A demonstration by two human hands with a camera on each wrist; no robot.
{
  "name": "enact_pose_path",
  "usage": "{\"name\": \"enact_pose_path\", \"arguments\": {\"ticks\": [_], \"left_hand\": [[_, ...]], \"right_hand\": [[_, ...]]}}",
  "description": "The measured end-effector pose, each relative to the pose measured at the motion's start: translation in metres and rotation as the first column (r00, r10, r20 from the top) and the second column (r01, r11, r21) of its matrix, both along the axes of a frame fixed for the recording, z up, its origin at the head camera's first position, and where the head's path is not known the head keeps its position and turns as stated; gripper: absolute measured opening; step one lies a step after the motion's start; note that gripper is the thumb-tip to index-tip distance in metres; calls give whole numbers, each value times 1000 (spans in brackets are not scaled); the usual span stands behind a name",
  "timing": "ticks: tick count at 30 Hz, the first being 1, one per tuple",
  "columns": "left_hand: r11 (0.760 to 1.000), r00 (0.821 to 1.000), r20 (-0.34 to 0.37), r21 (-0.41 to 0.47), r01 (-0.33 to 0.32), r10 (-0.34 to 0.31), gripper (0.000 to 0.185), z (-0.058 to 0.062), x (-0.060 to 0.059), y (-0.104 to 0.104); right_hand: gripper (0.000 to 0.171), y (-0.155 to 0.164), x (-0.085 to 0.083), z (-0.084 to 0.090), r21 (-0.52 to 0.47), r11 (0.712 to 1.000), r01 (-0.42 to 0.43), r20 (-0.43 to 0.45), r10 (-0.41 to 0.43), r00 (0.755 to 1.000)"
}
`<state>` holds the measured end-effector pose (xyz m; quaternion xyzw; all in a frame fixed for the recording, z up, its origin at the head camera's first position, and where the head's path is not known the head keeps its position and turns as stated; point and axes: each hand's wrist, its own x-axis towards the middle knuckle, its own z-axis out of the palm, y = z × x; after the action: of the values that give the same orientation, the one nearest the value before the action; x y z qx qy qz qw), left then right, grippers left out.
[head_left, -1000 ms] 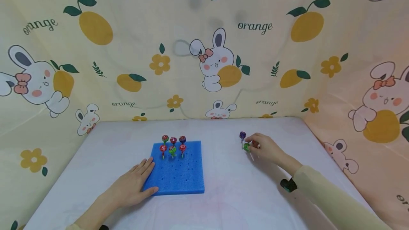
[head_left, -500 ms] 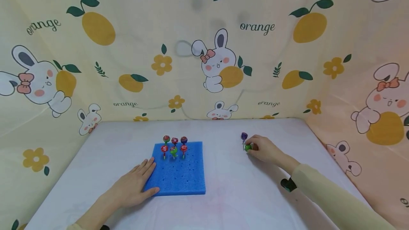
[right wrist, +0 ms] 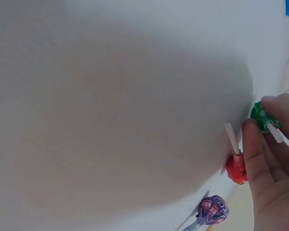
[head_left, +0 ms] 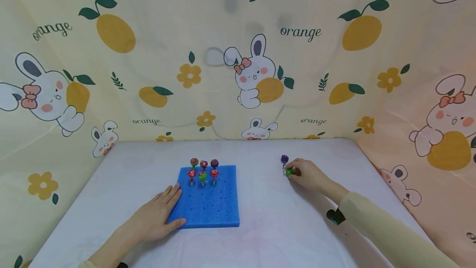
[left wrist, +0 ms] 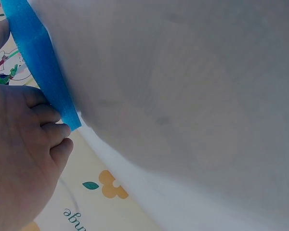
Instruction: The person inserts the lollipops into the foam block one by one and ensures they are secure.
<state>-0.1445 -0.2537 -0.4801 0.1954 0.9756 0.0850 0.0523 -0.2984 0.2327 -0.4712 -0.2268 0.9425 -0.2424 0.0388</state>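
Pinching green lollipop [right wrist: 260, 116], right hand [head_left: 307, 173] has closed in.

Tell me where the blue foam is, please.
In the head view, the blue foam lies left of centre, the left hand touching its left edge.

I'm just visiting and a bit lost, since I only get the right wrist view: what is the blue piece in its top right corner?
Observer: It is part of a blue foam board; the head view shows six lollipops standing in it, in two rows of three.
Operator: Is anyone touching it?
Observer: Yes. In the head view, the left hand rests at the board's left edge, with its thumb at the near corner.
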Motion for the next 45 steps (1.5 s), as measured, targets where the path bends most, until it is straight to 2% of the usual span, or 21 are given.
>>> {"name": "enact_pose_path", "arguments": {"ticks": [7, 13, 17, 27, 36, 45], "left_hand": [[1000, 1000, 4, 2, -4, 4, 94, 1, 1, 1], [1000, 1000, -2, 0, -2, 2, 94, 3, 2, 1], [1000, 1000, 2, -2, -2, 2, 94, 4, 2, 1], [1000, 1000, 15, 1, -9, 9, 94, 3, 2, 2], [1000, 1000, -8, -2, -1, 1, 93, 3, 1, 2], [1000, 1000, -4, -5, -5, 5, 94, 2, 1, 2]], "right_hand": [[26, 3, 4, 2, -49, 999, 16, -12, -16, 1000], [29, 2, 8, 2, -104, 994, 15, -87, -24, 996], [30, -2, 13, 3, -146, 989, -2, -136, -18, 991], [24, -18, 23, 10, -239, 970, -41, -183, -3, 983], [23, -37, 31, 14, -396, 912, -104, -214, 18, 977], [28, -60, 41, 18, -501, 858, -109, -169, 26, 985]]}}
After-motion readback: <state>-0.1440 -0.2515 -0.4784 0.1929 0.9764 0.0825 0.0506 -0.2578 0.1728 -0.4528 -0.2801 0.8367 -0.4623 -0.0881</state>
